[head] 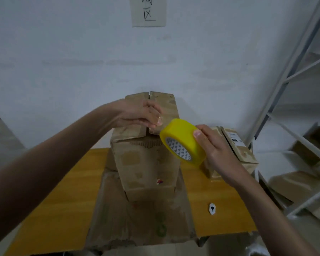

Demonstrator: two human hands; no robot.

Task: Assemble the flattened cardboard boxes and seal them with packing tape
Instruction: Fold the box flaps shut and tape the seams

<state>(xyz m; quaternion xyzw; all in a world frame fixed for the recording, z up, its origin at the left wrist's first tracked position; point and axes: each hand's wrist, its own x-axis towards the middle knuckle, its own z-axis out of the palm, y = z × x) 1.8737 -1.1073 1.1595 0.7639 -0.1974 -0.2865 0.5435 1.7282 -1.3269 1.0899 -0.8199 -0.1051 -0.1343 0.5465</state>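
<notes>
**Box upright on the surface, tape roll held beside its top**

Cardboard box (146,159) stands upright in the middle of the yellow wooden surface (63,200), resting on a flattened sheet of cardboard (137,222) that runs toward the near edge. Its two top flaps are folded down and meet along a narrow seam running near to far; the seam shows as a dark gap, and no tape can be made out across it.

The left hand (140,113) reaches in from the left and lies on the top flaps near the seam, fingers curled down with the tips close together; whether they pinch a strip of tape cannot be told. The right hand (214,150) comes in from the right and grips a yellow roll of packing tape (183,143), thumb on the outer band and fingers wrapped behind it. The roll is tilted, its patterned core facing the camera, and it sits just right of the box's top near corner, close to the left fingertips.

A second cardboard box (236,150) with a printed label stands to the right, partly behind the right hand. A small white tag (212,208) with a black mark lies on the surface near right. White metal shelving (294,74) holding more cardboard rises at the far right, and a paper sign (148,12) hangs on the pale wall.
</notes>
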